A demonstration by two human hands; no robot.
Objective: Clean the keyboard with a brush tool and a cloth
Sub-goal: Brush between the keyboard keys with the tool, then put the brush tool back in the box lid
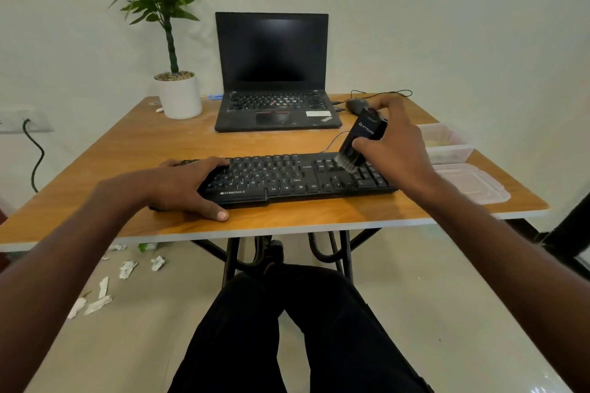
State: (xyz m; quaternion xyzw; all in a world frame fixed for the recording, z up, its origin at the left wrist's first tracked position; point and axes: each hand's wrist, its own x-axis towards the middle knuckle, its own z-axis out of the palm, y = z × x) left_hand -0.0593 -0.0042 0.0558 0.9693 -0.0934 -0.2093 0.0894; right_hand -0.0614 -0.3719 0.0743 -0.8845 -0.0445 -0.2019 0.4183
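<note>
A black wired keyboard point(287, 179) lies near the front edge of the wooden table point(134, 150). My left hand point(188, 185) rests flat over the keyboard's left end, thumb on the table in front of it. My right hand point(396, 143) grips a black brush tool point(360, 140), held tilted with its bristles down on the keys at the keyboard's right side. No cloth shows in view.
An open black laptop point(274, 73) stands behind the keyboard, with a potted plant point(177, 92) to its left and a mouse point(356, 104) with its cable to the right. Clear plastic containers point(453, 147) sit at the table's right edge. Paper scraps point(105, 287) litter the floor.
</note>
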